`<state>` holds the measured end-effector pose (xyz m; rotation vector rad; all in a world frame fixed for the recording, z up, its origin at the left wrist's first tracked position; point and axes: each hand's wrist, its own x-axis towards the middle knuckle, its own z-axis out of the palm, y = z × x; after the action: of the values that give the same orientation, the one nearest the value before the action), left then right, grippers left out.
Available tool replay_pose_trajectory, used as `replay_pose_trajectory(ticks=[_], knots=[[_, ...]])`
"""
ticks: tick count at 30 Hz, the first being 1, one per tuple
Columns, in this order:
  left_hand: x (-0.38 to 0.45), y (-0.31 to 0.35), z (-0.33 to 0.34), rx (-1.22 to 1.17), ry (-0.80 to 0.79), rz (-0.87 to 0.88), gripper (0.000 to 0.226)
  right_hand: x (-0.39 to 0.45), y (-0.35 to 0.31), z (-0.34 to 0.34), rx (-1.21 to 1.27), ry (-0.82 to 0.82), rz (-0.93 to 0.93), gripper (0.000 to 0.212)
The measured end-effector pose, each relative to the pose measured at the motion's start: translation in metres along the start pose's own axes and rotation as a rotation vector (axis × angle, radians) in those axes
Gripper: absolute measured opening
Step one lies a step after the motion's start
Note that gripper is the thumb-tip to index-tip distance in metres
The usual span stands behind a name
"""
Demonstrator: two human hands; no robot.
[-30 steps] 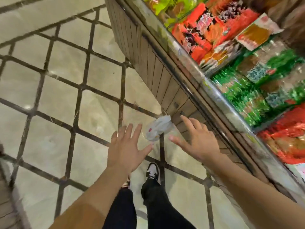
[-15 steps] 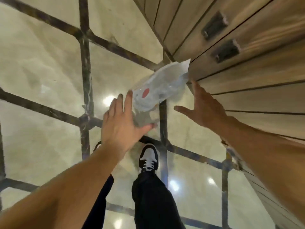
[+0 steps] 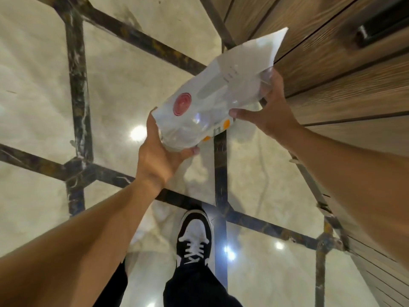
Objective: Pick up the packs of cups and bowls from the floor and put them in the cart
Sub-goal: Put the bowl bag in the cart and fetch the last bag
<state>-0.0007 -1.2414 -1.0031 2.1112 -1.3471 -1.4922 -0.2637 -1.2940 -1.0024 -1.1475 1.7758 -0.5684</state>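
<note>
A clear plastic pack of cups (image 3: 212,96) with a red round sticker and orange dots is held above the floor, tilted with its flat white top toward the upper right. My left hand (image 3: 159,154) grips the pack's lower rounded end from below. My right hand (image 3: 272,111) holds its upper side, thumb under the pack and fingers behind it. The cart is not in view.
Glossy beige floor tiles (image 3: 39,89) with dark marble strips spread below. A wooden shelf base (image 3: 332,69) with a dark slot runs along the right. My black-and-white shoe (image 3: 194,238) stands on the floor under the pack.
I have bent closer to the floor; both hands went from open and reaching to closed on the pack, which is now lifted off the floor.
</note>
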Motion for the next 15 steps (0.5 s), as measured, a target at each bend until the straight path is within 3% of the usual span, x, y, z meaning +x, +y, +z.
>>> replay_pose_trajectory(ticks=[1, 6, 8, 11, 15], knots=[[0.000, 0.002, -0.002, -0.032, 0.023, -0.014, 0.106, -0.001, -0.003, 0.002, 0.017, 0.024, 0.001, 0.122], [-0.014, 0.015, -0.043, -0.148, -0.008, 0.109, 0.091, -0.026, -0.064, -0.003, 0.087, 0.131, 0.024, 0.154], [-0.034, 0.032, -0.075, -0.176, -0.025, 0.133, 0.085, -0.043, -0.097, -0.013, 0.061, 0.148, 0.007, 0.144], [-0.066, 0.064, -0.131, -0.211, -0.033, 0.228, 0.089, -0.072, -0.152, -0.030, -0.031, 0.169, -0.023, 0.100], [-0.109, 0.128, -0.213, -0.264, -0.039, 0.342, 0.080, -0.119, -0.241, -0.052, -0.012, 0.280, -0.112, 0.084]])
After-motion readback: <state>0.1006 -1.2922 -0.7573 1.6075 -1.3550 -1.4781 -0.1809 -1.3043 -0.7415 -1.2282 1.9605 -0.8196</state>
